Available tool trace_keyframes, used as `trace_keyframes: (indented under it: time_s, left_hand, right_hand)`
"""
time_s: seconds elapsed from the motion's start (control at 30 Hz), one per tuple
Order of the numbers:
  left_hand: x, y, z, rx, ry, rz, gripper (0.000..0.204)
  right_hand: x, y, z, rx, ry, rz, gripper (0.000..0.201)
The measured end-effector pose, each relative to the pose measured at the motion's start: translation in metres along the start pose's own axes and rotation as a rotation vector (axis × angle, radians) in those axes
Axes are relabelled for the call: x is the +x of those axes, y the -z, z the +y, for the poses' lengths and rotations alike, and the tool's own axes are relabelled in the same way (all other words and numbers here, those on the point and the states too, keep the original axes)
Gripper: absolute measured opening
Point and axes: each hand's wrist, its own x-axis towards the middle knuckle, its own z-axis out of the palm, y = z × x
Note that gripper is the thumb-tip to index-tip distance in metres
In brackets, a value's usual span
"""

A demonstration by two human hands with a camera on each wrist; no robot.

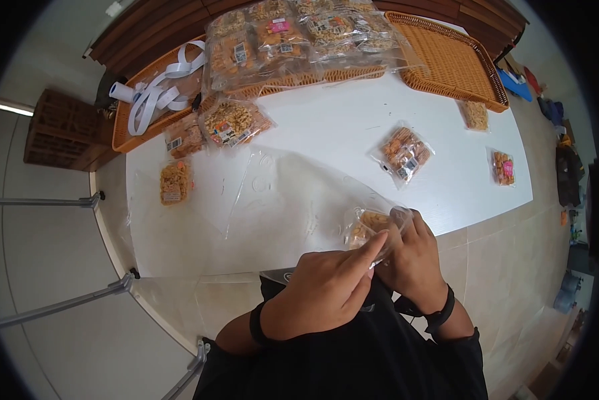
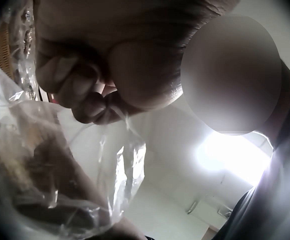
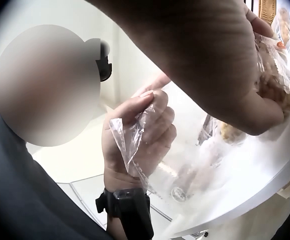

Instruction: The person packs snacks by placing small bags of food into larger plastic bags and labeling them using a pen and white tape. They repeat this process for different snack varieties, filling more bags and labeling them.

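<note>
A large clear plastic bag (image 1: 273, 193) lies spread over the front left of the white table, its mouth drawn toward the person. My left hand (image 1: 323, 290) pinches the bag's edge between thumb and fingers; the gathered film (image 3: 132, 137) hangs from that pinch in the right wrist view. Close beside it, my right hand (image 1: 413, 260) grips a small clear pack of crunchy brown snacks (image 1: 368, 227) at the bag's mouth. That pack (image 3: 275, 92) shows in its fingers in the right wrist view. Clear film overlaps the right fingers in the head view.
Filled snack packs (image 1: 286, 40) heap in a wicker basket at the back. A wicker tray (image 1: 446, 57) stands at back right; another basket (image 1: 123, 137) at left holds white ribbon (image 1: 154, 93). Loose packs lie about, including one (image 1: 406, 155) right of the bag and one (image 1: 175, 181) at left.
</note>
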Motion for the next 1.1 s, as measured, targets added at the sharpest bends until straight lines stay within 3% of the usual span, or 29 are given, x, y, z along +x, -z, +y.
trace_keyframes:
  time_s: [0.13, 0.27, 0.37, 0.4, 0.47, 0.57, 0.63, 0.73, 0.83, 0.9, 1.0, 1.07, 1.1]
  left_hand:
    - [0.005, -0.017, -0.011, 0.090, 0.038, -0.042, 0.061]
    - [0.008, -0.019, -0.012, 0.151, 0.022, -0.013, 0.062]
    - [0.010, -0.017, -0.010, 0.187, -0.037, -0.013, 0.064]
    - [0.009, -0.019, -0.009, 0.199, -0.055, 0.004, 0.064]
    - [0.007, -0.019, -0.009, 0.198, -0.062, -0.045, 0.064]
    - [0.000, -0.019, -0.012, 0.116, -0.045, -0.170, 0.065]
    - [-0.004, -0.021, -0.014, 0.008, -0.057, -0.165, 0.069]
    - [-0.004, -0.030, -0.020, 0.025, -0.039, -0.123, 0.066]
    - [-0.002, -0.030, -0.027, -0.002, 0.002, -0.117, 0.054]
    - [-0.002, -0.024, -0.027, -0.035, -0.003, -0.097, 0.052]
    - [0.002, -0.022, -0.031, -0.107, -0.048, -0.034, 0.052]
    - [0.002, -0.023, -0.033, -0.047, -0.063, 0.006, 0.051]
    - [0.003, -0.023, -0.033, -0.061, -0.072, 0.014, 0.053]
  right_hand:
    - [0.005, -0.004, -0.014, 0.076, 0.022, -0.024, 0.041]
    - [0.013, -0.018, -0.014, 0.127, 0.096, 0.074, 0.035]
    - [0.025, -0.028, -0.019, 0.203, 0.092, -0.020, 0.031]
    - [0.031, -0.023, -0.024, 0.344, 0.072, -0.121, 0.031]
    - [0.042, -0.046, -0.021, 0.239, 0.172, -0.018, 0.034]
    - [0.065, -0.055, -0.034, 0.037, 0.182, -0.010, 0.040]
    - [0.086, -0.072, -0.035, 0.063, 0.052, -0.101, 0.041]
    - [0.101, -0.112, -0.029, 0.126, 0.040, 0.182, 0.052]
    - [0.086, -0.113, -0.032, 0.148, 0.101, 0.296, 0.061]
    - [0.078, -0.099, -0.039, 0.384, -0.010, 0.261, 0.061]
    - [0.052, -0.066, -0.055, 1.005, -0.452, 0.098, 0.057]
    - [0.036, -0.057, -0.044, 0.965, -0.637, -0.134, 0.049]
    - [0.025, -0.055, -0.025, 0.726, -0.661, -0.307, 0.045]
